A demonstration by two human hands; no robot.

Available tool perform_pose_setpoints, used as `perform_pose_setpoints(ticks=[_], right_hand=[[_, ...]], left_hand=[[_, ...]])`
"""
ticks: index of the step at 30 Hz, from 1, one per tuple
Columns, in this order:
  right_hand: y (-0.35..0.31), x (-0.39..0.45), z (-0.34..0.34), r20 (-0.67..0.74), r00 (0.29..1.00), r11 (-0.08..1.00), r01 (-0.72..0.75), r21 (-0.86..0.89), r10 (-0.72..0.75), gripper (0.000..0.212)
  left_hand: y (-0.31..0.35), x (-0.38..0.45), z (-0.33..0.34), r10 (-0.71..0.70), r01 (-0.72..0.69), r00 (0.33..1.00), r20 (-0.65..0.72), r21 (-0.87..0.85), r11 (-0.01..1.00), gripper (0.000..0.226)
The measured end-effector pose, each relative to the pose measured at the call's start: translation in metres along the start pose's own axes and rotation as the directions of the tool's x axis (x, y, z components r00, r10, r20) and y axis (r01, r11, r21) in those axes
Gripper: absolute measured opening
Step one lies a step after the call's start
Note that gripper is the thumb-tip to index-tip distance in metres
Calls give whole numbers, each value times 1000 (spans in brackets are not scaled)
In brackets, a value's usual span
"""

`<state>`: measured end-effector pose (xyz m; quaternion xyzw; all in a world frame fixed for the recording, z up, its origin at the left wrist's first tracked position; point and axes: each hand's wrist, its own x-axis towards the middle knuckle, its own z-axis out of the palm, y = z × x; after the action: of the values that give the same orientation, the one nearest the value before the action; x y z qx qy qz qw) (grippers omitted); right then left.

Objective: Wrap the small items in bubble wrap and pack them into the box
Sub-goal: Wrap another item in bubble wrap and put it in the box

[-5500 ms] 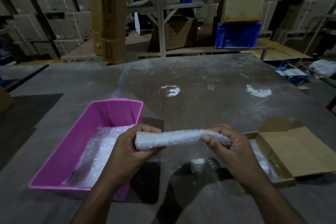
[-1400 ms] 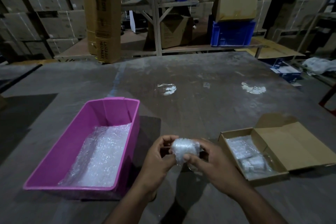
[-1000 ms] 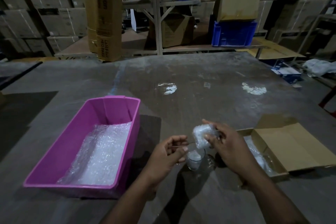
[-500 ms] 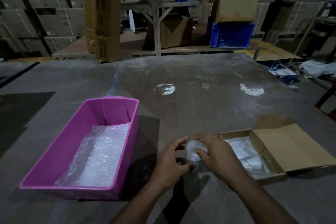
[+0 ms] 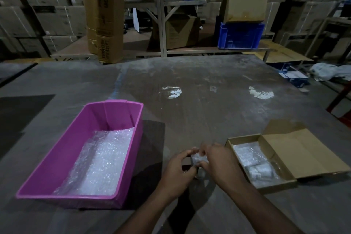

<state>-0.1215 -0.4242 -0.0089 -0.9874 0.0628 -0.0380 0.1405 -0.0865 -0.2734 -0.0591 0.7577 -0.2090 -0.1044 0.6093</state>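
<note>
Low over the table, between the two containers, my left hand and my right hand meet around a small wad of bubble wrap. Fingers of both hands curl round it. Beneath the wad a small glass item is mostly hidden by my hands. To the right lies an open cardboard box with its lid folded back, holding wrapped bundles. A pink plastic tub on the left holds sheets of bubble wrap.
The grey table stretches far ahead. Behind it stand a tall cardboard carton, a metal rack, a blue crate and stacked boxes. A red object stands at the table's right edge.
The long roll of bubble wrap was folded into a small wad. My right hand lifted it briefly, then both hands brought it down onto the small glass item on the table.
</note>
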Motion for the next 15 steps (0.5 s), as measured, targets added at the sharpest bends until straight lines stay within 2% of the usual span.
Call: perform_pose_setpoints(ticks=[5,8,11,15], right_hand=[[-1,-1,-2,7,997,992,76,-105,-76,24],[8,-4,-6,-20,997,997,78,-24,-79,27],[16,-12,-9,1,993,993,116,30,-116,22],[12,-14,-13,-21,998,996,63,60,-62,15]], left_hand=[[4,8,-1,4,-2,999,-42,48,999,27],[3,13,0,-4,10,998,-55,100,995,24],[7,20,-3,-29,37,998,-53,150,988,14],[13,28,-5,-121,123,992,-23,284,951,15]])
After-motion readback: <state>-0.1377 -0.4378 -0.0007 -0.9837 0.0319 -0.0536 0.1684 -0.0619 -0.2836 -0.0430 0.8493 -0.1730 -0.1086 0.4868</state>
